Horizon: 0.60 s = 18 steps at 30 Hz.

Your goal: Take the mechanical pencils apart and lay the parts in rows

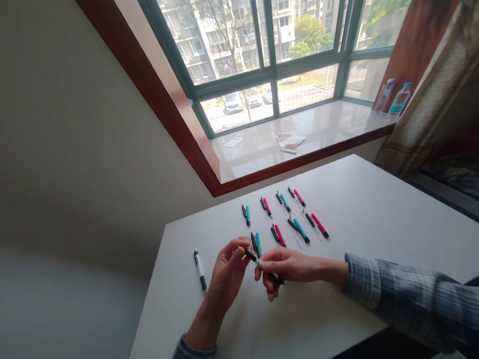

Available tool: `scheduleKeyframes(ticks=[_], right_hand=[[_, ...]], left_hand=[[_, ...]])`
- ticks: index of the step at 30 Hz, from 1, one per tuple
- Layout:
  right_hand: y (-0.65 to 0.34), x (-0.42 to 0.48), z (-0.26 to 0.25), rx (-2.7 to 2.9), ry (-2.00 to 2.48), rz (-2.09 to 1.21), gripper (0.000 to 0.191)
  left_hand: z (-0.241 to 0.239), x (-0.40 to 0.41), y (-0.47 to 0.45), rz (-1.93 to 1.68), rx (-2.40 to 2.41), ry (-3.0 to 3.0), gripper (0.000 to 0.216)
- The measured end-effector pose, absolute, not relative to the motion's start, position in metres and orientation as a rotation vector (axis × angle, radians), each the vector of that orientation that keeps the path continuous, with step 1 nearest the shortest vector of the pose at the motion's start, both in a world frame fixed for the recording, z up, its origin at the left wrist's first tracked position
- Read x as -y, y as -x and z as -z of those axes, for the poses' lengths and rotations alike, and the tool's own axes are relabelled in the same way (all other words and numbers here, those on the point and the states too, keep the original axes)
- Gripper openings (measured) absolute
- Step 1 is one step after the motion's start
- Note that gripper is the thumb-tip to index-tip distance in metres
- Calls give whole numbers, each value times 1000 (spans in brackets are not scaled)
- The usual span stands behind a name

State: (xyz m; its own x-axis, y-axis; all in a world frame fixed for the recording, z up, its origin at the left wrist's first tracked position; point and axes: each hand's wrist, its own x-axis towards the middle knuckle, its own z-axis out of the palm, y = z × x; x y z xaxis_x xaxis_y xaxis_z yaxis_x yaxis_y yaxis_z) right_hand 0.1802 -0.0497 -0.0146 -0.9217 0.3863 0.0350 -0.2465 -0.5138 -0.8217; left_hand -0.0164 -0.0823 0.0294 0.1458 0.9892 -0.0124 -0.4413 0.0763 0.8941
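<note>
Both my hands hold one black-and-white pen (259, 263) above the white table (365, 210). My right hand (288, 267) wraps its fingers round the pen's lower half. My left hand (228, 271) pinches the pen's upper tip with thumb and fingers. A second black-and-white pen (200, 270) lies on the table to the left of my left hand. Beyond my hands, several pens in pairs lie in two rows (284, 217), some teal and black, some pink and black.
A window sill (333, 123) behind the table carries a folded cloth (290, 141), a paper scrap (233, 142) and two water bottles (394, 99). A curtain (439, 83) hangs at the right. The wall is at the left.
</note>
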Motion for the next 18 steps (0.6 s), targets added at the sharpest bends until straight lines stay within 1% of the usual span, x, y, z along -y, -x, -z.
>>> scheduleKeyframes(ticks=[2,6,7,11,18], right_hand=[[-179,50,16,1274,228,-2438,45],[-178,51,19,1207,212,-2468,49],[-178,52,20,1197,212,-2468,49],[-179,53,19,1194,223,-2474,49],[-181,50,14,1306,245,-2369,42]], left_hand=[[-29,82,17,-1277,-816,-883,21],[-31,81,18,-1247,-859,-802,36],[-32,81,18,-1237,-861,-791,37],[-32,80,19,-1242,-865,-801,29],[-35,81,19,-1265,-843,-899,25]])
